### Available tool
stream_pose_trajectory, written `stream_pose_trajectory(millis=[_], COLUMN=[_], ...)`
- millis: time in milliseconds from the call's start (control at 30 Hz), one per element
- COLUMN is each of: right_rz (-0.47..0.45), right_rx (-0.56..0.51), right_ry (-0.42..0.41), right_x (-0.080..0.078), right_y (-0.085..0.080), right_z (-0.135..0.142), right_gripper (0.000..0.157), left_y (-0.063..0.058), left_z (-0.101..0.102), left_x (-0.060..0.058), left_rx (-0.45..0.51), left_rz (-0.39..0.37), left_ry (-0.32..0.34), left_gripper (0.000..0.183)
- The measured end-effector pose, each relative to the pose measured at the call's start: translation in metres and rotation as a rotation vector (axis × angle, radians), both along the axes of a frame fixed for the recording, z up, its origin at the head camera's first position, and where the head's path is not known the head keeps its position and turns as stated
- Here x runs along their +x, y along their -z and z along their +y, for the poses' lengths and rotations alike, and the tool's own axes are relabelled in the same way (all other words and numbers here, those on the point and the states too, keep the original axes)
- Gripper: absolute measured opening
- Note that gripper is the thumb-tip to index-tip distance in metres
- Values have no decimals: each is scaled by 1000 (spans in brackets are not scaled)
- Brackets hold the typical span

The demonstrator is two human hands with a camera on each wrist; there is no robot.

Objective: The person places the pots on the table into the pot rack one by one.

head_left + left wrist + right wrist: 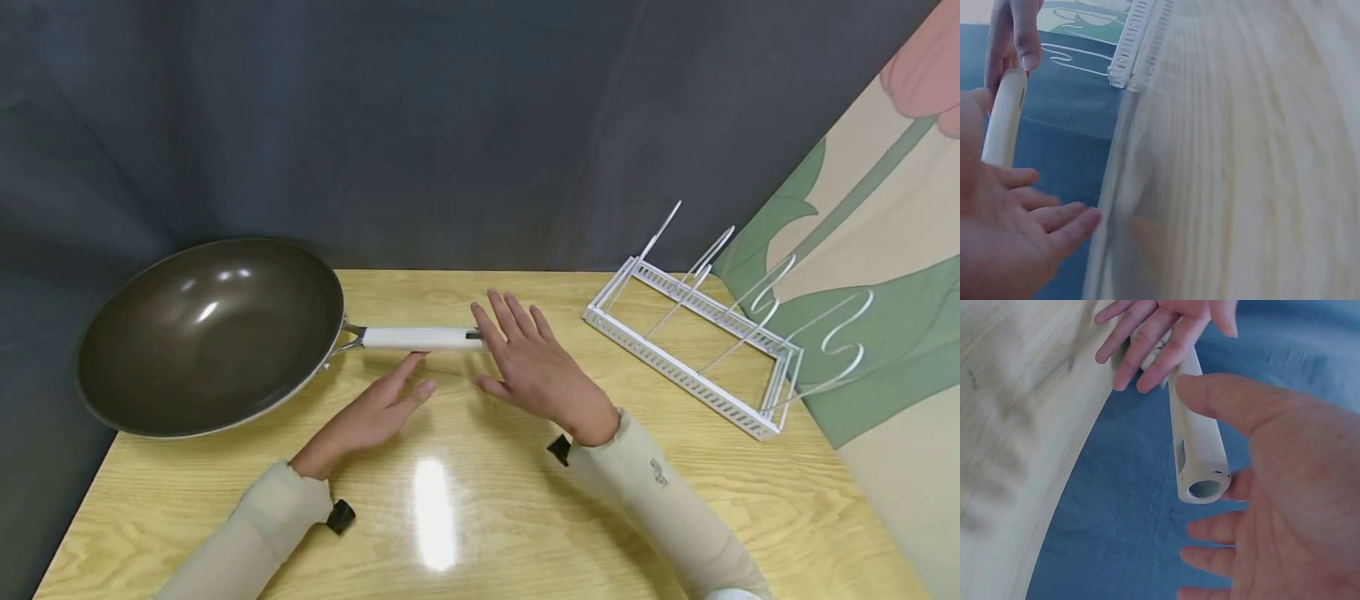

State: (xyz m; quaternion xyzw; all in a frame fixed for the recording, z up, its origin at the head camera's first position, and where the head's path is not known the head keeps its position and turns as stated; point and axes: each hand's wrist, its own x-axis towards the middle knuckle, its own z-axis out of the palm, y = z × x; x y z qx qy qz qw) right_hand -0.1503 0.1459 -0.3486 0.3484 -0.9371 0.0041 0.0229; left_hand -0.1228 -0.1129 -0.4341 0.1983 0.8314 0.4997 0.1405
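A wok [213,342] with a dark brown inside lies at the left of the table, its white handle [416,338] pointing right. Just below the handle's middle is my left hand [375,408], palm turned up and fingers extended in the left wrist view. My right hand [536,371] is at the handle's free end, fingers spread. In the right wrist view the hollow handle end [1204,481] lies beside the right thumb and fingers, which are not curled round it. Whether either hand touches the handle I cannot tell.
A white wire rack [690,342] with several upright loops stands at the right of the wooden table [480,517]. Behind the table hangs a dark cloth [465,133]. A wall with a painted flower [885,192] rises at the right.
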Motion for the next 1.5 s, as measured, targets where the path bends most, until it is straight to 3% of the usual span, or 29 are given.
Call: stream_pose_trajectory(millis=[167, 300, 500, 600, 767, 967, 1133, 1267, 1500], right_rz=[-66, -105, -165, -162, -154, -225, -233, -211, -212], right_rx=[15, 33, 62, 57, 28, 13, -11, -12, -7], right_ry=[19, 44, 56, 45, 25, 35, 38, 12, 1], right_x=[-4, -9, -20, -26, -32, -37, -39, -42, -48], right_y=[-2, -6, -14, -17, -16, -12, -13, -13, -7], right_z=[-6, -13, -26, -30, -36, -44, -49, -51, -57], right_gripper=[85, 81, 74, 69, 54, 41, 32, 31, 28], left_y=[9, 14, 14, 12, 10, 8, 2, -1, -4], left_z=[7, 13, 23, 26, 31, 36, 37, 37, 34], left_x=[-3, -5, -14, -21, -31, -37, -45, -52, -56], left_rx=[251, 496, 1012, 1192, 1403, 1580, 1689, 1748, 1802], left_rz=[-96, -238, -457, -485, -506, -492, -510, -541, -559], left_ry=[-47, -124, -295, -321, -401, -515, -567, -626, -662], left_gripper=[65, 60, 35, 31, 42, 47, 33, 22, 21])
